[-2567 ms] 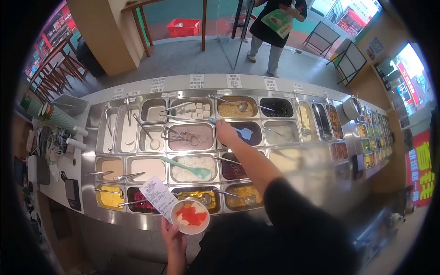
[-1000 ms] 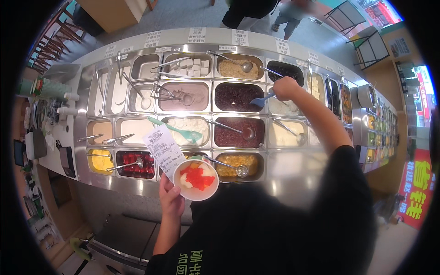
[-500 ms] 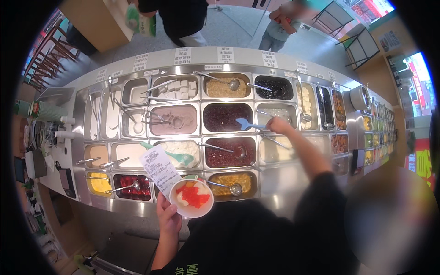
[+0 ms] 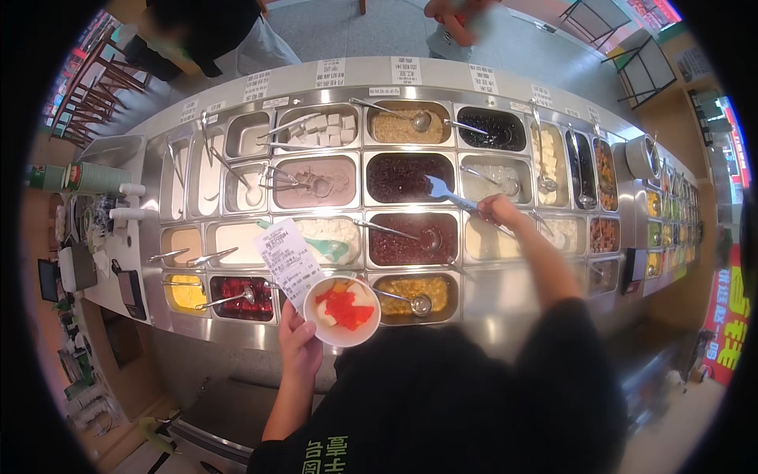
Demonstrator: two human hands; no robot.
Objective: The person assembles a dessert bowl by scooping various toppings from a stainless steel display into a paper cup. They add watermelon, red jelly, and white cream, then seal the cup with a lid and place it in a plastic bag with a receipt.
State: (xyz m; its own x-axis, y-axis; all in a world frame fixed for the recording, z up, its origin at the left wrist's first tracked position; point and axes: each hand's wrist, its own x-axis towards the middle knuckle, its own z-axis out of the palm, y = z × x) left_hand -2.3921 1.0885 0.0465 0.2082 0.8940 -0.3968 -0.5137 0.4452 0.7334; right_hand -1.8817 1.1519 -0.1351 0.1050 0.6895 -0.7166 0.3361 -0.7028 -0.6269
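From my distant seat I keep my eye on the line between spatula and cup; the right hand [image 4: 501,211] has its fingers closed round the handle of the blue spatula [image 4: 452,195], whose long axis runs from the fingers leftward and slightly away from the body, with the blade at the far left end; that blade stands over the right side of the dark pan [image 4: 409,206], just inside its rim, and I cannot tell whether it touches the dark grains [image 4: 399,175] or hangs over them; the handle crosses the near corner of the clear pan [image 4: 497,156], so the fingers lie to the right of the dark pan and the right hand is plainly the nearer one to it; the cup [image 4: 351,338], with red and pale pieces inside, is to the left of the blade and closer to the body, its mouth turned up toward my view; the left hand [image 4: 300,338] grips it from the left, some fingers hidden behind it, and the slip [image 4: 288,257] slants up and left beside it; straight from blade to cup, I count the red pan [image 4: 410,267] and its ladle [image 4: 429,239] in between; steel worktop [image 4: 505,292] shows to the right.
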